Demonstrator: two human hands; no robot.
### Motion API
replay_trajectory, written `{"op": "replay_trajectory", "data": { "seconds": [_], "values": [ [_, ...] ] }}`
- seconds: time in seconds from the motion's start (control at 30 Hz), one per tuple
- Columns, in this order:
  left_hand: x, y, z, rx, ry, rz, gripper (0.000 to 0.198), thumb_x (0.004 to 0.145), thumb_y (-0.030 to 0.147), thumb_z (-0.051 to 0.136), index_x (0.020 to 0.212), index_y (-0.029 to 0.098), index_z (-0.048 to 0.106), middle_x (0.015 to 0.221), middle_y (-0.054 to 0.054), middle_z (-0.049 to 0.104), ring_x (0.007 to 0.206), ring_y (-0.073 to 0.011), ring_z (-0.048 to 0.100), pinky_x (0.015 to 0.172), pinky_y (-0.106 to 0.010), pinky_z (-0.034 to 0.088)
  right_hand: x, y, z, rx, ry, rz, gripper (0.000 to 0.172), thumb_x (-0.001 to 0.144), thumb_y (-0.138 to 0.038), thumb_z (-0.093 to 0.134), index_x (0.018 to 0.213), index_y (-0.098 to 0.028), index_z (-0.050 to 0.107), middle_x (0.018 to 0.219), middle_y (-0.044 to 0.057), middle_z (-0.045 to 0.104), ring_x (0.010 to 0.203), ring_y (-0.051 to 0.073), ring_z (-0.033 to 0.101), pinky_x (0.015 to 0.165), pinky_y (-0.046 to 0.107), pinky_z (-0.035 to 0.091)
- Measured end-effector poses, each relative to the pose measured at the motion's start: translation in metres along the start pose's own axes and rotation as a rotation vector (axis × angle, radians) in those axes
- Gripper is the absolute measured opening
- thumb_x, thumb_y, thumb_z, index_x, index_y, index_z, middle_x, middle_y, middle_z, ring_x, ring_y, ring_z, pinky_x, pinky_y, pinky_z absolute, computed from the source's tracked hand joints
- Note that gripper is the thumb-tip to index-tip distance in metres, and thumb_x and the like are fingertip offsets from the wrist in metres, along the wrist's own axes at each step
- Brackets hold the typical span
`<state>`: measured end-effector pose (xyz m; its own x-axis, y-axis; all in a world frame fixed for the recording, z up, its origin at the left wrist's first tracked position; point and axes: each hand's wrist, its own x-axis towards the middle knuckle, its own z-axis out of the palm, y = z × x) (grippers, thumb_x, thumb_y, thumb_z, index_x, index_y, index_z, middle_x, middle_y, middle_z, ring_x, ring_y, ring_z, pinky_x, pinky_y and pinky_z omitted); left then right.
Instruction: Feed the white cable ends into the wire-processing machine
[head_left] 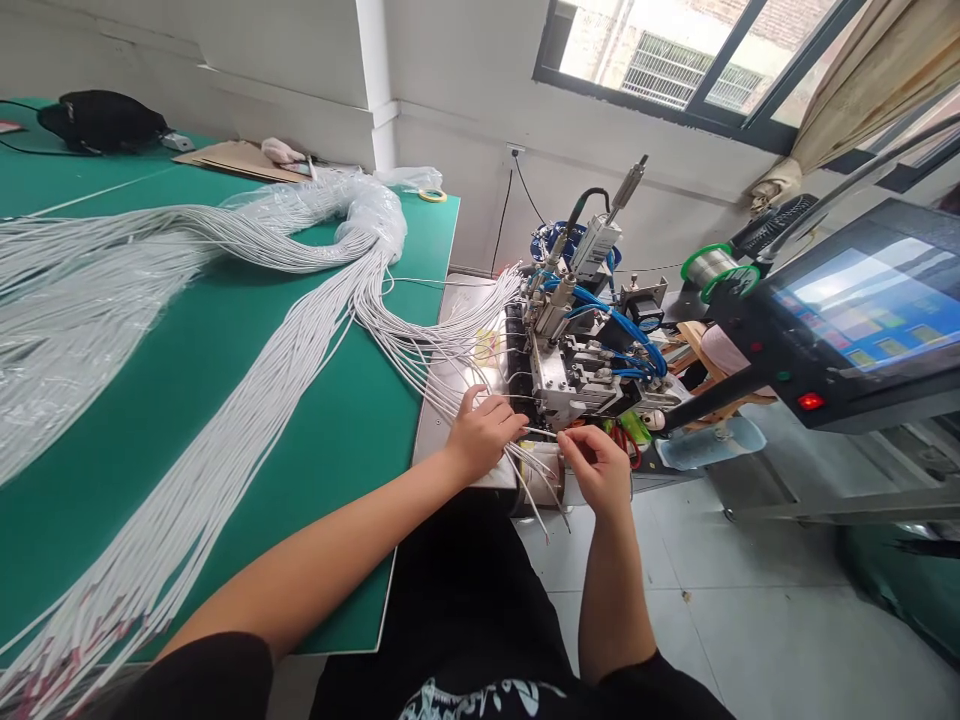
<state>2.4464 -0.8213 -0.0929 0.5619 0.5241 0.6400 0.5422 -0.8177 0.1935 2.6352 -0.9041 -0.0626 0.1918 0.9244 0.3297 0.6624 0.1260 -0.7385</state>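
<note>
My left hand [480,432] rests on a metal plate [442,390] beside the machine, its fingers curled over a fan of thin white wires [450,345]. My right hand [598,465] is closed in a pinch on the end of one white wire [541,433] held between the two hands. Both hands sit just in front of a small machine [577,340] with blue air hoses and a tilted metal nozzle. Loose wire ends hang down below my hands.
A long bundle of white wires [225,400] runs over the green table [90,440], partly wrapped in clear plastic [367,215]. A touch-screen control box [855,320] with a lit red button stands at right. A solder spool [709,265], cardboard and a black bag lie farther back.
</note>
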Motion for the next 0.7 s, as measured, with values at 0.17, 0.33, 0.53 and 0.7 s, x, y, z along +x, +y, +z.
{"op": "replay_trajectory", "data": {
  "seconds": [0.17, 0.33, 0.53, 0.7],
  "values": [
    [0.0, 0.0, -0.002, -0.046, 0.073, 0.02, 0.019, 0.096, 0.021, 0.046, 0.093, 0.023, 0.064, 0.08, 0.003, 0.069, 0.086, -0.0122, 0.06, 0.102, -0.039, 0.025, 0.009, 0.01, 0.006, 0.09, 0.076, 0.098, 0.026, 0.084, -0.043, 0.061, 0.081, -0.017, 0.064, 0.073, 0.003, 0.061, 0.066, 0.014, 0.053, 0.062, 0.026, 0.041],
    [-0.001, -0.003, 0.002, -0.061, 0.001, 0.105, 0.024, 0.092, 0.012, 0.044, 0.093, 0.024, 0.065, 0.077, 0.004, 0.069, 0.083, -0.0106, 0.06, 0.102, -0.037, 0.024, 0.014, 0.013, 0.019, 0.224, 0.079, 0.133, 0.029, 0.084, -0.045, 0.06, 0.081, -0.017, 0.063, 0.076, 0.003, 0.062, 0.072, 0.015, 0.055, 0.067, 0.026, 0.042],
    [-0.002, -0.004, 0.003, -0.027, -0.051, 0.084, 0.03, 0.087, 0.007, 0.045, 0.102, 0.026, 0.063, 0.076, 0.003, 0.067, 0.083, -0.0135, 0.058, 0.1, -0.04, 0.024, 0.019, 0.026, 0.019, 0.226, 0.046, 0.184, 0.03, 0.082, -0.046, 0.06, 0.081, -0.016, 0.063, 0.074, 0.002, 0.062, 0.068, 0.014, 0.053, 0.064, 0.025, 0.04],
    [-0.002, -0.004, 0.006, 0.011, -0.078, 0.058, 0.035, 0.083, 0.006, 0.047, 0.107, 0.027, 0.061, 0.077, 0.001, 0.063, 0.085, -0.017, 0.056, 0.097, -0.042, 0.026, 0.024, 0.038, 0.015, -0.012, -0.045, 0.115, 0.029, 0.081, -0.043, 0.058, 0.072, -0.015, 0.061, 0.067, 0.002, 0.057, 0.064, 0.014, 0.048, 0.061, 0.025, 0.037]
  ]
}}
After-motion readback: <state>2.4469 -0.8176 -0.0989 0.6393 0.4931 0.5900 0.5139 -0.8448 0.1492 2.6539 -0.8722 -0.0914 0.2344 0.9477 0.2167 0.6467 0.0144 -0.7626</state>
